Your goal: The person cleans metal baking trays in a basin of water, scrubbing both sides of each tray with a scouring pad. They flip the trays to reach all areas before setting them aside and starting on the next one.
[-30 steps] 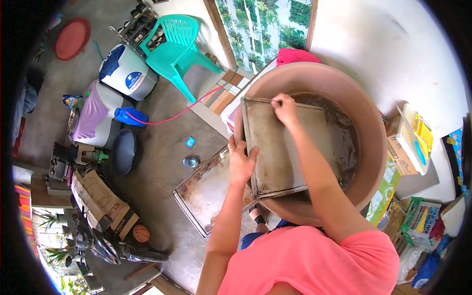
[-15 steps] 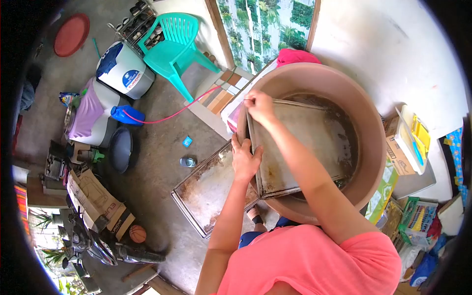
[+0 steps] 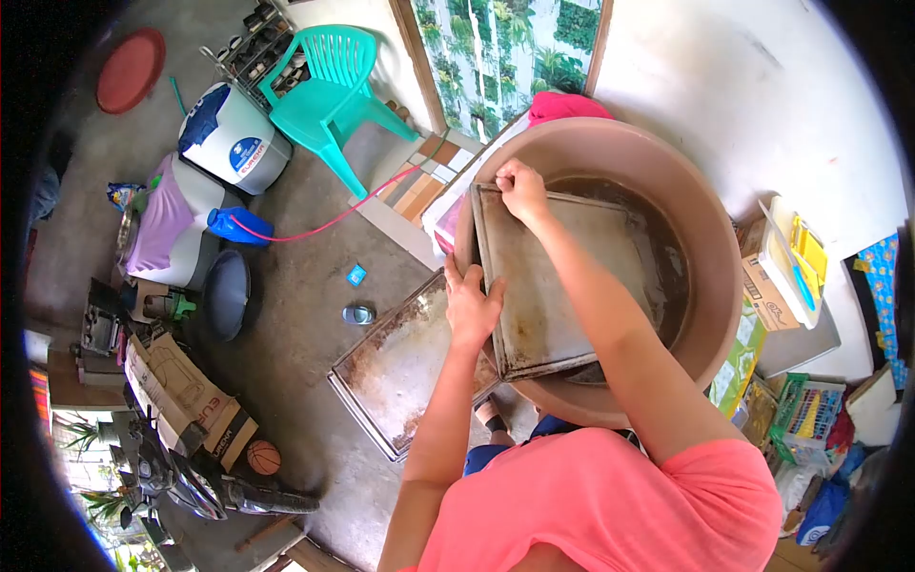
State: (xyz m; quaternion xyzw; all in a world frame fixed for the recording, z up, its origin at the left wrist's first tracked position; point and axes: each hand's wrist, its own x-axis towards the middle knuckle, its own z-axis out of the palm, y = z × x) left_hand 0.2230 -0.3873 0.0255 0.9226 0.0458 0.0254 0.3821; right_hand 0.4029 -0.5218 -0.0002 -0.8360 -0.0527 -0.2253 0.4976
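Note:
A worn rectangular metal baking tray (image 3: 572,276) leans tilted inside a large brown plastic tub (image 3: 717,315), with dark water beneath it. My left hand (image 3: 474,307) is at the tray's left edge beside the tub rim, thumb on the tray side and fingers on the other, gripping the edge. Near the tray's upper left corner, my right hand (image 3: 523,194) is closed in a fist against the surface; whatever it holds is hidden under the fingers. A second stained, rusty tray (image 3: 400,357) lies lower, left of the tub, partly behind my left forearm.
On the floor to the left are a blue jug (image 3: 238,227) with a pink hose, a dark basin (image 3: 227,296) and a small blue packet (image 3: 356,275). A green chair (image 3: 329,105) stands farther back. Boxes and a green basket (image 3: 805,415) crowd the right side.
My right fist has slid right along the tray's upper end, away from its corner. My left hand stays at the tray's left edge. The view has shifted slightly.

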